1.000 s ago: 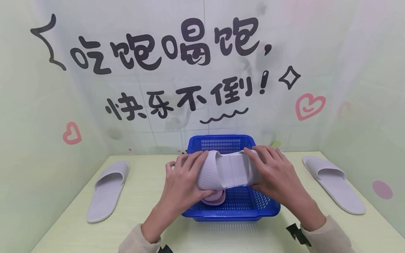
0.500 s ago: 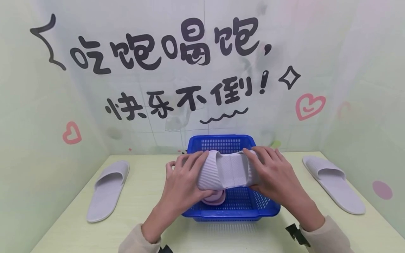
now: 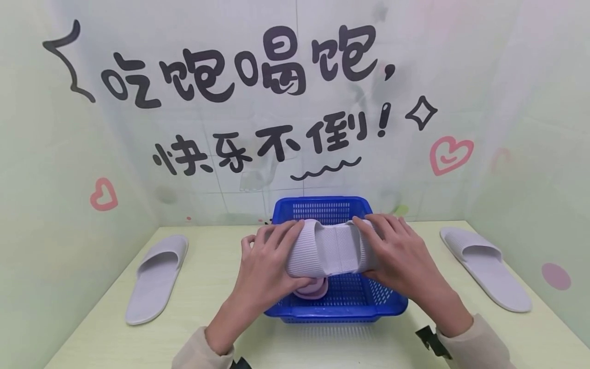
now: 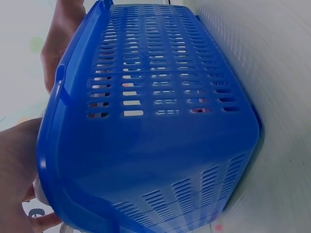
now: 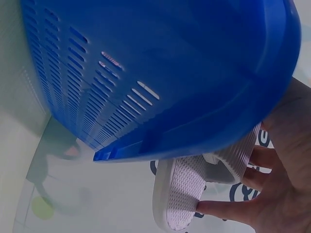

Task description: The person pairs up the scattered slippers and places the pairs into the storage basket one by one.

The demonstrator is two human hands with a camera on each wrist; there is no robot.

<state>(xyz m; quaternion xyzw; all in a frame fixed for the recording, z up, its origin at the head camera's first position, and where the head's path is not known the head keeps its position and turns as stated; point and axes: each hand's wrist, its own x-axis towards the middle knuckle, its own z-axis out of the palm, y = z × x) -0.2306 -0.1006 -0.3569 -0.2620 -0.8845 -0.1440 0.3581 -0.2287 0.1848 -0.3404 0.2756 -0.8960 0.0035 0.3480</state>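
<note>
Above the blue plastic basket (image 3: 338, 311), both hands hold a pair of pale lilac slippers (image 3: 340, 246) put together, their ribbed straps at the two ends and a seam line between. My left hand (image 3: 266, 259) grips the left end, fingers on top and thumb below. At the other end my right hand (image 3: 403, 256) grips the strap. A footbed and strap of a slipper (image 5: 187, 191) show beside the right fingers in the right wrist view. In the left wrist view the basket wall (image 4: 146, 145) hides most of the slippers.
One lilac slipper (image 3: 156, 279) lies at the table's left, another (image 3: 486, 269) at the right. Inside the basket sits a rounded pink thing (image 3: 312, 291), partly hidden. Behind the table (image 3: 216, 318) stands a wall (image 3: 239, 115) with black lettering.
Next to nothing differs: the right fingers have shifted very slightly on the slippers. Slippers, basket and left hand stay where they were.
</note>
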